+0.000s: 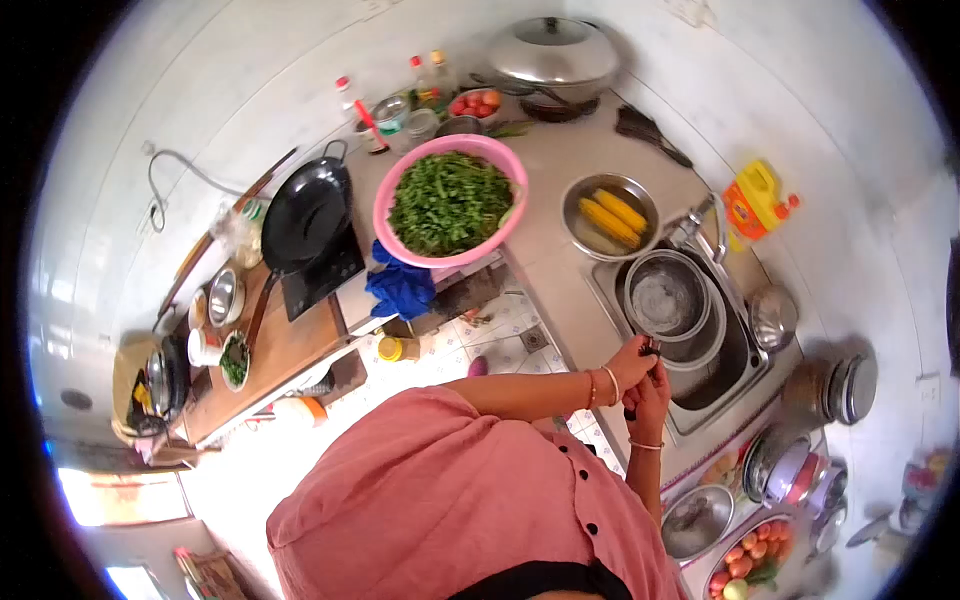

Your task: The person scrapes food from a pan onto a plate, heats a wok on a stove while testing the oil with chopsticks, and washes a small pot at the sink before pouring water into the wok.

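My left hand [628, 366], with a red band and a bangle at the wrist, is closed at the near edge of the sink [735, 400]. Just below it and touching it, my right hand [648, 396] is closed too. Dark ends of a small black object [649, 347] stick out above and below the fingers; its kind is hidden. Beyond the hands, a steel bowl [668, 295] with cloudy water rests in a larger basin [708, 345] inside the sink. Another steel bowl [572, 215] holds yellow corn cobs [612, 218] on the counter beside the tap [690, 225].
A pink basin [384, 215] heaped with leafy greens stands on the counter corner, with a blue cloth [400, 288] below. A black wok [308, 213] sits on the left. Near the right arm are a steel bowl [697, 545] and a bowl of tomatoes [745, 560]. A lidded pan [553, 60] stands behind.
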A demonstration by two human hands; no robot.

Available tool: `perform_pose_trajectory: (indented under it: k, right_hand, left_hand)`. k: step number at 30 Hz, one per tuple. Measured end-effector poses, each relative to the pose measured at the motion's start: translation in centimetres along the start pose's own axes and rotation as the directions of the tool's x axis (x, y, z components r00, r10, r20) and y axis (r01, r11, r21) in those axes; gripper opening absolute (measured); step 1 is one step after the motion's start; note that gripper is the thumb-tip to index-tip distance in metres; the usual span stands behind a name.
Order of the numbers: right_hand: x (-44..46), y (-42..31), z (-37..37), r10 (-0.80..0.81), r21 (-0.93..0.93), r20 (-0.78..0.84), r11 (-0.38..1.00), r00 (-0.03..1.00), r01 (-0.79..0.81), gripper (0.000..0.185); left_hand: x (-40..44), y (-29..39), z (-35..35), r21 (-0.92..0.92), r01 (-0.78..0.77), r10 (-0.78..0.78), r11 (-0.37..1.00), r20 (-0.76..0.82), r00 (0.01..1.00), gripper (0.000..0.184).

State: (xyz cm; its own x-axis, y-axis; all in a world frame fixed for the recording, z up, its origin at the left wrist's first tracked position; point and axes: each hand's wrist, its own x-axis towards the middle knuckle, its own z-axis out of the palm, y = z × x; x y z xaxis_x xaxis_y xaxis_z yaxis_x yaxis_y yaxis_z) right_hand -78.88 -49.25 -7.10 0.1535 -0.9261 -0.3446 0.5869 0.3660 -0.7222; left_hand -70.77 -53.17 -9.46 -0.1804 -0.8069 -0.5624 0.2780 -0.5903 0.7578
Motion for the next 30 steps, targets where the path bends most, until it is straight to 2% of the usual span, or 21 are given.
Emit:
perform_pose_trajectory:
  k: [3,7,9,10,11,13,14,16,18,21,23,25,26,27,28,29,30]
  right_hand:
    - [-0.9,0.2,4.1,0.036,-0.074,-0.011,0.997,0.999,-0.037,0.022]
    - [-1.7,1.4,10.4,0.059,-0.178,0.145,0.984,0.988,-0.032,0.019]
    - [-2.0,2.8,14.0,0.098,-0.174,0.21,0.983,0.973,-0.062,0.019]
    - [-2.2,3.8,16.0,0.099,-0.194,0.214,0.979,0.972,-0.057,0.02]
    - [-2.3,4.9,18.1,0.1,-0.214,0.217,0.975,0.971,-0.053,0.02]
    - [-2.2,6.9,21.9,0.145,-0.224,0.275,0.971,0.951,-0.083,0.022]
    - [-2.1,7.8,24.2,0.169,-0.235,0.298,0.967,0.94,-0.099,0.022]
    - [-1.7,10.3,27.9,0.2,-0.257,0.324,0.959,0.924,-0.118,0.022]
    - [-0.8,12.8,31.1,0.24,-0.247,0.457,0.959,0.856,-0.137,0.023]
    - [-0.4,16.5,37.1,0.281,-0.307,0.383,0.937,0.88,-0.166,0.023]
    - [0.5,19.7,40.1,0.086,-0.464,0.469,0.871,0.879,0.163,0.022]
    - [0.9,20.7,43.3,0.325,-0.264,0.525,0.941,0.787,-0.213,0.023]
    - [0.6,21.1,45.3,0.33,-0.34,0.46,0.923,0.824,-0.18,0.02]
    - [1.4,22.0,46.4,0.337,-0.343,0.465,0.921,0.818,-0.184,0.02]
    - [2.4,23.2,47.0,0.367,-0.392,0.515,0.905,0.775,-0.168,0.019]
    - [3.8,24.0,48.3,0.401,-0.444,0.567,0.884,0.72,-0.143,0.017]
    - [4.1,24.2,49.5,0.457,-0.427,0.569,0.875,0.684,-0.229,0.014]
  left_hand:
    - [-4.6,3.7,-2.0,-0.059,-0.055,0.052,0.997,-0.054,0.997,0.026]
    - [-9.1,6.7,-7.0,-0.094,-0.139,0.13,0.986,-0.097,0.987,0.027]
    - [-11.0,7.7,-10.2,-0.096,-0.231,0.22,0.968,-0.117,0.968,0.028]
    - [-13.6,9.8,-12.0,-0.101,-0.167,0.156,0.981,-0.111,0.981,0.028]
    - [-14.3,10.1,-14.0,-0.112,-0.18,0.165,0.977,-0.13,0.978,0.028]
    - [-15.6,10.6,-17.8,-0.076,-0.357,0.335,0.931,-0.211,0.918,0.029]
    - [-16.2,11.0,-20.0,-0.081,-0.369,0.343,0.926,-0.228,0.911,0.029]
    - [-17.8,12.2,-24.2,0.042,-0.406,0.399,0.913,-0.298,0.867,0.03]
    - [-19.7,13.5,-28.4,0.02,-0.41,0.393,0.912,-0.33,0.858,0.031]
    - [-21.9,15.5,-34.6,-0.004,-0.379,0.349,0.926,-0.377,0.858,0.034]
    - [-22.2,15.5,-38.2,-0.035,-0.5,0.433,0.865,-0.451,0.781,0.035]
    - [-23.2,16.6,-41.2,-0.074,-0.493,0.403,0.867,-0.48,0.779,0.035]
    - [-23.6,17.0,-42.5,-0.028,-0.517,0.428,0.855,-0.525,0.736,0.033]
    - [-23.9,17.4,-43.7,0.02,-0.538,0.454,0.843,-0.565,0.689,0.032]
    - [-24.2,17.9,-44.8,0.019,-0.541,0.453,0.841,-0.572,0.683,0.032]
    - [-24.2,18.7,-46.1,-0.063,-0.559,0.413,0.827,-0.606,0.68,0.03]
    - [-24.3,19.1,-47.0,-0.149,-0.569,0.365,0.809,-0.631,0.685,0.028]
